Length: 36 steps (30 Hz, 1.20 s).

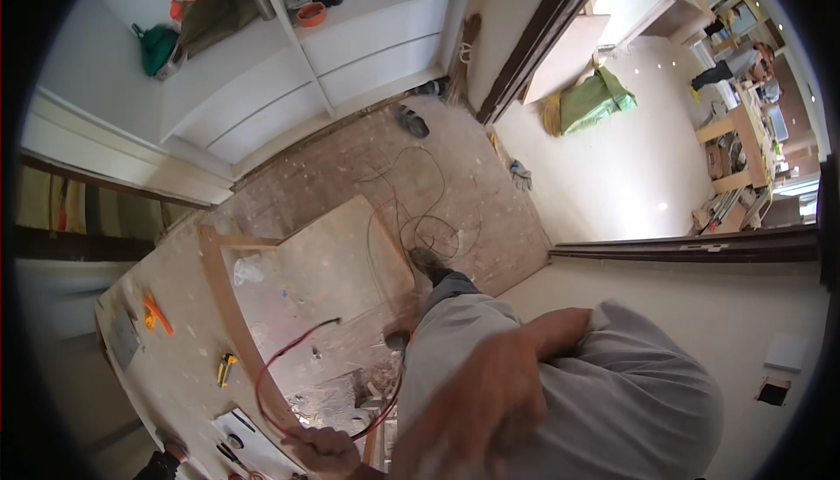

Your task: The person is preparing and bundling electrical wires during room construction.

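Note:
My left hand (322, 450), low in the picture, is closed round a red cable (260, 381). From that grip the cable arcs up and over a wooden frame edge to a dark tip, while another part bends right toward my leg. My right hand (481, 397) hangs in front of my grey trousers, smeared by motion, so its fingers cannot be read. Beside the cable, on the worktop at the left, lie a yellow utility knife (226, 370), an orange-handled tool (157, 315) and a white sheet (262, 441) with a roll of tape (235, 441) and scissors (229, 457).
Thin wire (430, 233) is tangled on the dusty floor near my foot. A wooden panel (337, 257) stands beyond the worktop. Shoes (411, 121) and a glove (521, 175) lie farther off. A green sack (595, 102) sits past the doorway. Another person's hand (178, 452) shows at lower left.

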Tool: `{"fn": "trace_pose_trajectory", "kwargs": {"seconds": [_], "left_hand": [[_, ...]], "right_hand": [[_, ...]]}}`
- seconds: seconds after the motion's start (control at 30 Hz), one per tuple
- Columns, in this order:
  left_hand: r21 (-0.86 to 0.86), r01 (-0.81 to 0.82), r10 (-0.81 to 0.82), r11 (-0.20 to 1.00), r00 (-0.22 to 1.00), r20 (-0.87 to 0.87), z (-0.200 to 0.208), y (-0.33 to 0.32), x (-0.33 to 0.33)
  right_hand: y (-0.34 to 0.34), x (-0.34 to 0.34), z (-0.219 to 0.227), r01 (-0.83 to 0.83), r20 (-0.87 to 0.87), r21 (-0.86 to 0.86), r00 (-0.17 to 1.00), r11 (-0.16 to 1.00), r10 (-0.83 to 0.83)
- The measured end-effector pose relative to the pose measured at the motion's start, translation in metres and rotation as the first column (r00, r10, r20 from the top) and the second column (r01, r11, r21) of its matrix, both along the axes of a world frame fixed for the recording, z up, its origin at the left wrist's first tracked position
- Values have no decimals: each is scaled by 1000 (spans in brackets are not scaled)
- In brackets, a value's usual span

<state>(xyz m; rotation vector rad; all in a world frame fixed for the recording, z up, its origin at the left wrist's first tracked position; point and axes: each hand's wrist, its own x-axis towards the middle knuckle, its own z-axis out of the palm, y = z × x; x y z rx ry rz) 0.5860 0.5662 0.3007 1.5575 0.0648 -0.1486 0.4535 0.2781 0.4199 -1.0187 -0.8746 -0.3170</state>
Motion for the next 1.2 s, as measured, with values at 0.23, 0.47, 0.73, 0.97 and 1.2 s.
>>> {"fn": "trace_pose_trajectory", "kwargs": {"seconds": [0.23, 0.47, 0.73, 0.97, 1.2], "left_hand": [[-346, 115, -256, 931, 883, -395, 34, -41, -22], [-269, 261, -342, 927, 882, -323, 30, -50, -12], [-254, -4, -114, 967, 886, -450, 36, -113, -34], [-400, 380, -510, 834, 807, -298, 11, -102, -18], [-231, 495, -542, 837, 806, -238, -2, -123, -23]], "right_hand": [[19, 8, 1, -133, 300, 234, 952, 963, 58], [7, 5, -1, -92, 308, 255, 951, 962, 9], [-31, -24, -36, 149, -31, -226, 987, 963, -160], [-46, -185, -128, -758, -582, -618, 261, 211, -770], [-6, -290, -173, -309, -847, -453, -142, 836, -512]]}}
